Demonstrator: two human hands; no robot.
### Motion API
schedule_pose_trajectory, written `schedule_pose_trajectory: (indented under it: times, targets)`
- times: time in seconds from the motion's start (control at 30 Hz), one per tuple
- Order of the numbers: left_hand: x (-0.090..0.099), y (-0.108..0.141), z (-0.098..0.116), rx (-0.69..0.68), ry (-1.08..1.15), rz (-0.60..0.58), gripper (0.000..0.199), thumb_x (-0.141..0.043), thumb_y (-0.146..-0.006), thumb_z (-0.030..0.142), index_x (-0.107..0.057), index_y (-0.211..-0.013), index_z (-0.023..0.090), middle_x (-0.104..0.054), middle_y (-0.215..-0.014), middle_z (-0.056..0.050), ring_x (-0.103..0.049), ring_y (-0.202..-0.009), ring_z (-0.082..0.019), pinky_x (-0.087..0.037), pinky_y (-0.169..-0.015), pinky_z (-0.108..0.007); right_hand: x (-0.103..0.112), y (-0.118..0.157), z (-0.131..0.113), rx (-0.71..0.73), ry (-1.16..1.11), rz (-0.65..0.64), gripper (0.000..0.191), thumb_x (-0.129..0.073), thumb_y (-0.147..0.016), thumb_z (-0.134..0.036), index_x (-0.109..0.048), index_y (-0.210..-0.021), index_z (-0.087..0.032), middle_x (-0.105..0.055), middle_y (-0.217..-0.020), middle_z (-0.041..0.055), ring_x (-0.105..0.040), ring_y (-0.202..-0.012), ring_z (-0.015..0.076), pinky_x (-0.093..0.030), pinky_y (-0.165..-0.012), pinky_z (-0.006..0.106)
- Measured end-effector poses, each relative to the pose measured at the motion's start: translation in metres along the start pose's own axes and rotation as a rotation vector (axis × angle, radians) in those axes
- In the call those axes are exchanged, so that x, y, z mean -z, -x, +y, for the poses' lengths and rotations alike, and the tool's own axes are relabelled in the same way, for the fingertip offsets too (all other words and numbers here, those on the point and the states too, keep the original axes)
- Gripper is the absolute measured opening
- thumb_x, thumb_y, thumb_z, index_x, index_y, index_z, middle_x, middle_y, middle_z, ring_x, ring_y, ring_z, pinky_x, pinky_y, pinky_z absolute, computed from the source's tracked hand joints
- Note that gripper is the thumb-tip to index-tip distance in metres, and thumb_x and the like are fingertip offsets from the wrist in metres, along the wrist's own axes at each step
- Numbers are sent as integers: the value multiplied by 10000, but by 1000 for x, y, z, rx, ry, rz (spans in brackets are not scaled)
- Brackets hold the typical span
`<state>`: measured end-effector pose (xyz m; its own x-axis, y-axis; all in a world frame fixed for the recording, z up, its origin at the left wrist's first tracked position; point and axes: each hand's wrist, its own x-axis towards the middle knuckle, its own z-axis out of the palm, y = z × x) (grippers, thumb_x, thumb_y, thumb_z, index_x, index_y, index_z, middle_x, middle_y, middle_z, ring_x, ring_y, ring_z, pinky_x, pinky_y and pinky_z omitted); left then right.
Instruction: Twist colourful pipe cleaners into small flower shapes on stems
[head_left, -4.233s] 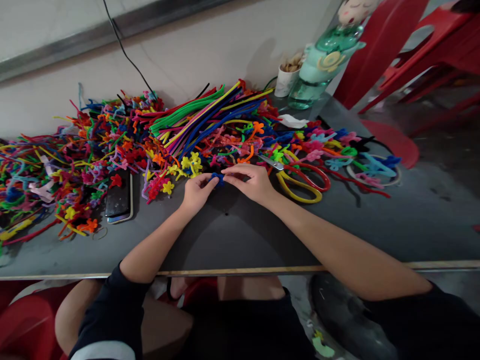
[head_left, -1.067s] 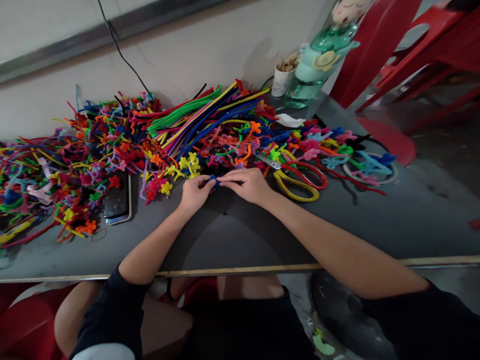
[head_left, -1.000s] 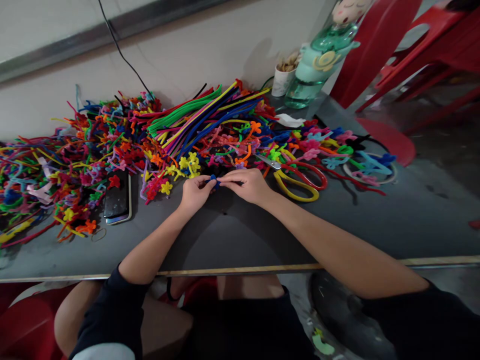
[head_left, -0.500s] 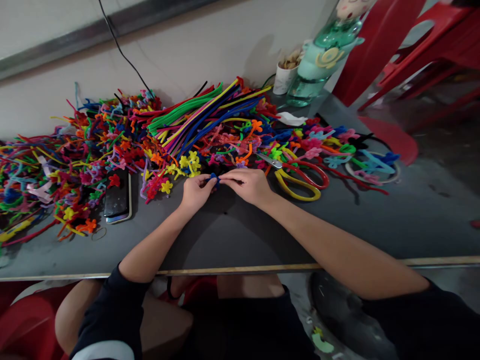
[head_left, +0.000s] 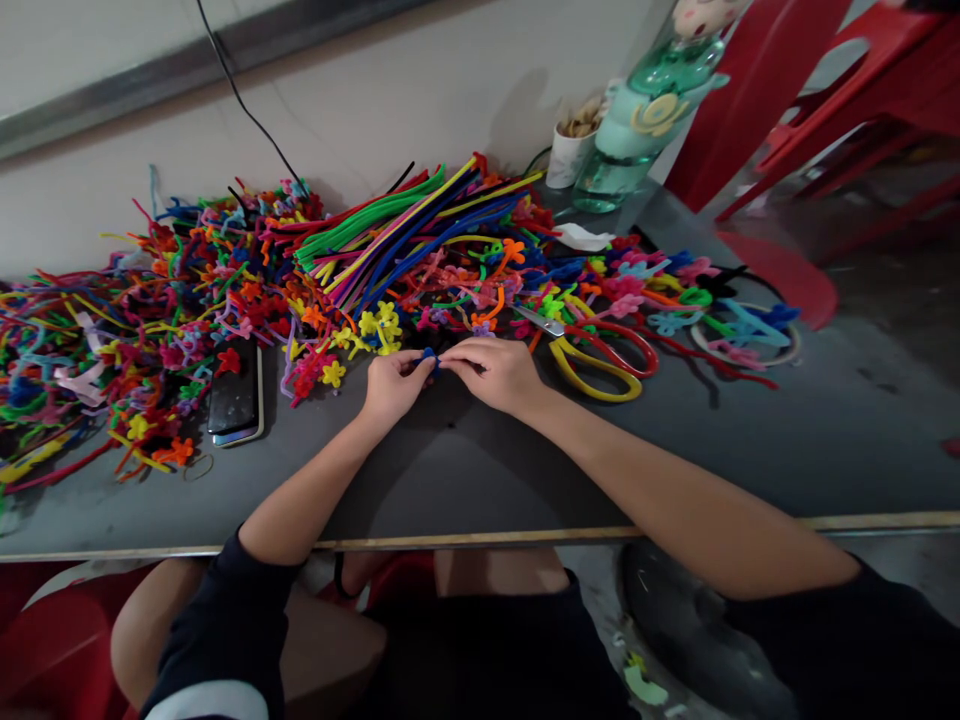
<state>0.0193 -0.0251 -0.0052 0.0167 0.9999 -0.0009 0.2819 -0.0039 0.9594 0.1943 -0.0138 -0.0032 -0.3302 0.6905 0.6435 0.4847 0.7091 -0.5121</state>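
Note:
A small blue pipe cleaner piece (head_left: 429,355) is pinched between my two hands above the table's middle, mostly covered by fingers. My left hand (head_left: 395,385) grips it between thumb and fingers. From the other side, my right hand (head_left: 499,370) pinches its edge with thumb and forefinger. Just beyond my left hand lie yellow pipe cleaner flowers (head_left: 380,326). Scissors (head_left: 596,355) with one red and one yellow handle lie to the right of my right hand, blades pointing left. A bundle of long straight pipe cleaners (head_left: 405,235) rests behind my hands.
A heap of coloured pipe cleaner flowers (head_left: 172,290) spreads along the wall. On the left, a phone (head_left: 236,395) lies on the dark table (head_left: 465,480). At the back right stand a paper cup (head_left: 568,158) and a green bottle (head_left: 630,125). Red chairs (head_left: 847,110) stand beyond.
Almost nothing differs. Both hands stay in the same place around the blue pipe cleaner, with only a slight shift of the fingers.

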Motion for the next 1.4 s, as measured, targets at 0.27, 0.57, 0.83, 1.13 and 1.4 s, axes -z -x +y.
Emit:
schedule_pose_trajectory:
  times: [0.27, 0.57, 0.83, 1.13, 1.4]
  targets:
    - [0, 2, 3, -21, -54, 2, 168, -644, -766, 310, -718, -737, 163, -663, -587, -3, -625, -534, -122, -473, -507, -210, -1, 1, 2, -13, 23, -36, 173, -560, -901, -286, -715, -847, -233, -743, -861, 28, -691, -777, 167, -521, -679, 276]
    - [-3, 0, -1, -43, 80, 56, 220, -658, -769, 320, -732, -908, 166, -704, -691, -24, -647, -603, -129, -529, -564, -235, -1, -3, -1, -209, -147, 12, 164, -609, -868, -316, -714, -920, -201, -728, -865, 44, -663, -710, 153, -514, -650, 277]
    - [-1, 3, 3, -107, 186, -29, 247, -640, -793, 313, -723, -983, 179, -736, -831, -38, -667, -695, -128, -565, -651, -262, 5, -12, 8, -539, -668, -180, 367, -664, -763, -523, -722, -786, -162, -678, -661, 43, -596, -514, 125, -454, -449, 241]
    - [0, 3, 4, -112, 163, -61, 184, -674, -770, 293, -748, -908, 198, -731, -745, -16, -641, -594, -111, -521, -543, -217, 11, -15, 12, -578, -787, -315, 337, -769, -659, -467, -731, -767, -150, -669, -623, 24, -570, -485, 95, -429, -447, 212]
    - [1, 2, 2, -202, 97, -100, 169, -612, -812, 241, -737, -918, 199, -721, -767, -14, -639, -624, -107, -533, -585, -220, 13, -17, 13, -574, -812, -340, 331, -775, -650, -473, -724, -721, -153, -666, -599, 18, -560, -476, 88, -422, -447, 208]
